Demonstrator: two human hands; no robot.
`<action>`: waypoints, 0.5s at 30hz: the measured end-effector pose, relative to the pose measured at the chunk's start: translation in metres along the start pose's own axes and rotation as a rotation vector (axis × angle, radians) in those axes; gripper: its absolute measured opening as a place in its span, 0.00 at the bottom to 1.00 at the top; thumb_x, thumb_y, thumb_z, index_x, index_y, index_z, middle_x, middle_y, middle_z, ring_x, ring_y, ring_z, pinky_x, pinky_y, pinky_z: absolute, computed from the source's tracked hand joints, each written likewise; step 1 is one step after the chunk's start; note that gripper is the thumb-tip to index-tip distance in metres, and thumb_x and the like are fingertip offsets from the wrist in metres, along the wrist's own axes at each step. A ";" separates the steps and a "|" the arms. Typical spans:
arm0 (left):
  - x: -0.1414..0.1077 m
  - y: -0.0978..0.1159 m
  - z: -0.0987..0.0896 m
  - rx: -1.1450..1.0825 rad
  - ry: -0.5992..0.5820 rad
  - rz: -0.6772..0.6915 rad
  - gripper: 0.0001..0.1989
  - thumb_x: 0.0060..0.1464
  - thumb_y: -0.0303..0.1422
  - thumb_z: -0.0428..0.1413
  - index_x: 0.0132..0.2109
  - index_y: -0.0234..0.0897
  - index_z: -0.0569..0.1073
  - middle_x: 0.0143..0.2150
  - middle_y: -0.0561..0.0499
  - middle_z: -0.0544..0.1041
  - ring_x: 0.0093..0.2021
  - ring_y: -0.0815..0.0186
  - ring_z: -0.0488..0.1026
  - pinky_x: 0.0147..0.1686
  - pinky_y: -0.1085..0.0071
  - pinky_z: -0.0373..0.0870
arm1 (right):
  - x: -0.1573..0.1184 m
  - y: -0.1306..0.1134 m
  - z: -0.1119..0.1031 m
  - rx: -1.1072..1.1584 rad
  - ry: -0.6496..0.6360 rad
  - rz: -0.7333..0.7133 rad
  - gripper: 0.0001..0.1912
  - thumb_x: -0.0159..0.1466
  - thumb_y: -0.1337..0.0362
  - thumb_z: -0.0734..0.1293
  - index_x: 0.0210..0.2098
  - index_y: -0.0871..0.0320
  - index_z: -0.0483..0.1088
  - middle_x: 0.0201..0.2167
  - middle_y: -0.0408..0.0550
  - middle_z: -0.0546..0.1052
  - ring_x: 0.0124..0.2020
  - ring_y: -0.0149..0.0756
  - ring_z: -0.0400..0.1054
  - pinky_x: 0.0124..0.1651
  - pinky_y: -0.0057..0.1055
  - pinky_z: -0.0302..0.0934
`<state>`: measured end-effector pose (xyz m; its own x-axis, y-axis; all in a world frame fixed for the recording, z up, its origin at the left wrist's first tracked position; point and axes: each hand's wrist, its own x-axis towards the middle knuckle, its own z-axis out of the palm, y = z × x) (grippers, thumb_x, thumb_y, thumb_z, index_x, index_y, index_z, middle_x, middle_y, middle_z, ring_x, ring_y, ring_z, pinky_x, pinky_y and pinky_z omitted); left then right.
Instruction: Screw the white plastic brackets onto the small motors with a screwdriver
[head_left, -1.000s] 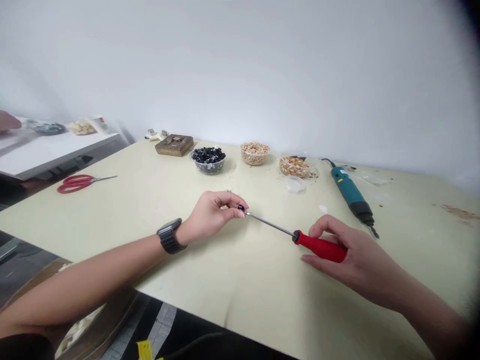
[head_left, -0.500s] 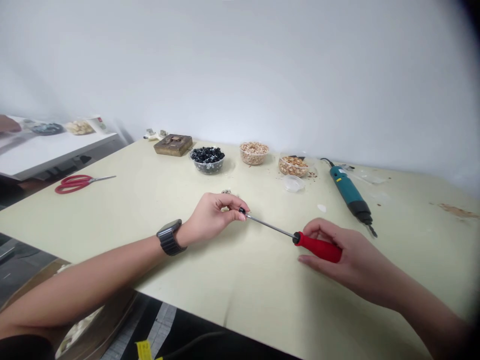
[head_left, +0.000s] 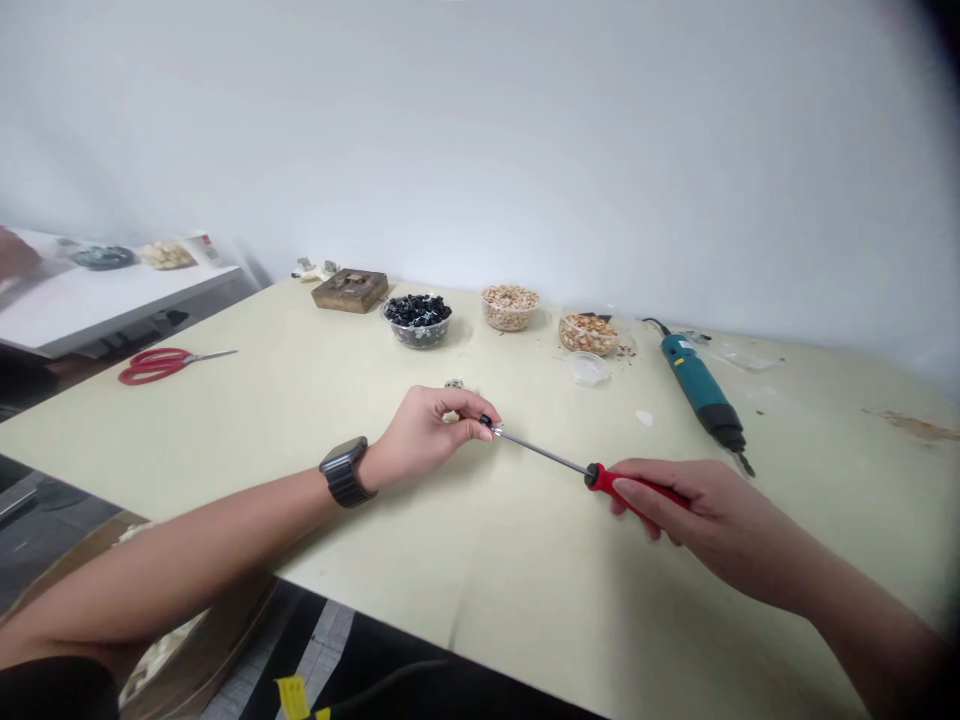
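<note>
A small black part (head_left: pixel 486 421) is pinched between the thumb and fingers of my left hand (head_left: pixel 431 432). My right hand (head_left: pixel 686 505) wraps round the red handle of a screwdriver (head_left: pixel 544 452), thumb along its upper side. The screwdriver's metal shaft slants up to the left, and its tip meets the black part at my left fingertips. Whether the tip sits inside the part is too small to tell. Just behind my left hand lies a small metallic piece (head_left: pixel 454 384), partly hidden.
Bowls of black parts (head_left: pixel 417 322), pale pieces (head_left: pixel 510 308) and brownish pieces (head_left: pixel 588 332) line the back. A clear lid (head_left: pixel 590 369) lies before them. Red scissors (head_left: pixel 156 366) and a wooden block (head_left: pixel 350 290) are left; a green power tool (head_left: pixel 701 390) lies right.
My right hand has rolled over the screwdriver handle, its loosely spread fingers now wrapped round it. The left hand still holds the black part at the tip.
</note>
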<state>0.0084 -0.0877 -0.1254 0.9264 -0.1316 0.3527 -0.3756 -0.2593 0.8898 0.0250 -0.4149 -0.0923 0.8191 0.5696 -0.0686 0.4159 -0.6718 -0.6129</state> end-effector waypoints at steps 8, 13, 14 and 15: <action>0.007 -0.006 -0.002 -0.519 0.088 -0.329 0.14 0.59 0.37 0.68 0.44 0.32 0.75 0.44 0.40 0.84 0.35 0.66 0.81 0.39 0.71 0.78 | 0.004 0.014 -0.007 0.139 0.018 0.121 0.32 0.71 0.35 0.60 0.33 0.58 0.75 0.23 0.47 0.72 0.23 0.31 0.64 0.25 0.27 0.59; 0.010 -0.001 -0.005 -0.767 0.152 -0.505 0.04 0.65 0.28 0.61 0.42 0.31 0.73 0.58 0.33 0.80 0.43 0.62 0.85 0.45 0.73 0.82 | 0.008 0.023 -0.004 0.141 0.073 0.151 0.34 0.71 0.33 0.60 0.33 0.58 0.74 0.25 0.48 0.74 0.24 0.31 0.66 0.26 0.28 0.62; 0.010 0.000 -0.005 -0.795 0.146 -0.515 0.04 0.66 0.28 0.60 0.42 0.31 0.73 0.58 0.33 0.80 0.44 0.62 0.85 0.45 0.73 0.82 | 0.008 0.022 -0.003 0.145 0.064 0.150 0.33 0.71 0.34 0.60 0.34 0.58 0.74 0.25 0.48 0.74 0.24 0.31 0.66 0.26 0.28 0.62; 0.009 0.001 -0.004 -0.818 0.136 -0.520 0.05 0.66 0.29 0.60 0.41 0.31 0.73 0.58 0.33 0.80 0.45 0.61 0.85 0.46 0.73 0.83 | 0.007 0.021 -0.001 0.151 0.054 0.149 0.33 0.71 0.34 0.60 0.34 0.58 0.74 0.26 0.48 0.74 0.24 0.31 0.66 0.27 0.28 0.63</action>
<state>0.0166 -0.0853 -0.1198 0.9858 -0.0634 -0.1555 0.1663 0.4967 0.8518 0.0400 -0.4248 -0.1047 0.8888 0.4404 -0.1273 0.2282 -0.6658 -0.7104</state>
